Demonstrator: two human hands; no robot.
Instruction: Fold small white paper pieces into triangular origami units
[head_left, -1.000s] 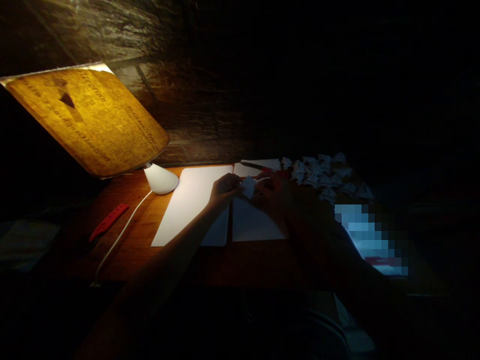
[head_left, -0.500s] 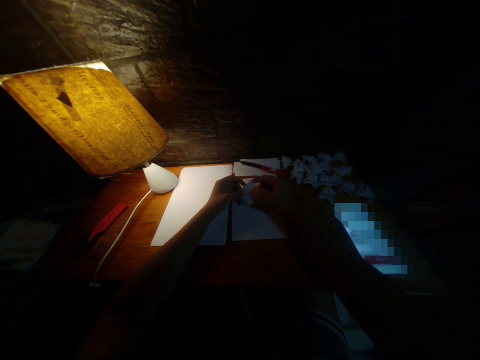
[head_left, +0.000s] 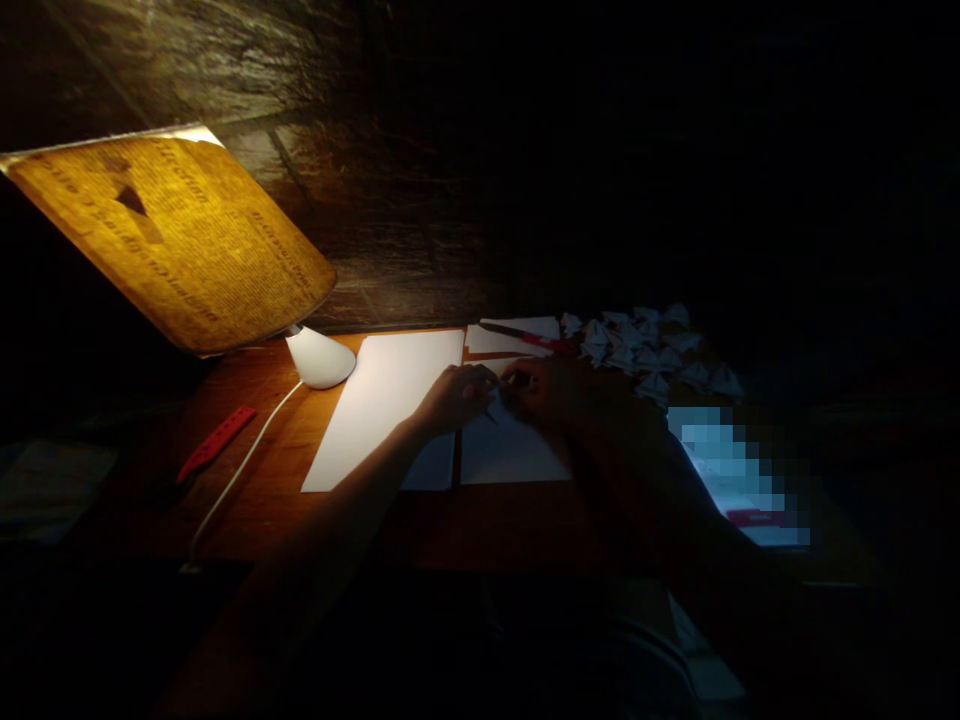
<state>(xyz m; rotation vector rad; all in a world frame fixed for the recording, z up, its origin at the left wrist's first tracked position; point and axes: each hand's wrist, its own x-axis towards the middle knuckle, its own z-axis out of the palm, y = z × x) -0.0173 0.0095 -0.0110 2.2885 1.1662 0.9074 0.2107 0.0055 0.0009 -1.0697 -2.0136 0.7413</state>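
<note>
From where I stand, the left hand (head_left: 466,388) curls its fingers into a pinch on a small white piece of paper (head_left: 494,395), and the right hand (head_left: 536,388) meets it from the other side, its bent fingertips seemingly nipping the opposite edge. The paper is between the two hands, above a white rectangular sheet (head_left: 514,455) on the brown wooden bench (head_left: 281,450); the fingers hide most of it, so I cannot tell how its folds run.

It looks like fine shaping or creasing. To do it well, I would let the left hand grip lightly and hold the paper steady while the right lines up the edges before pressing; a crease set crooked in paper this small would be hard to undo. Lowering it onto the sheet beneath would give a firm backing.

Light matters too (it is awfully dark in here): the white-based lamp with a yellow printed shade (head_left: 184,235) stands beyond the left hand, so turning the work that way should help. Past the right hand sits a cluster of small folded white paper shapes (head_left: 637,345), best kept away from the forearm.
</note>
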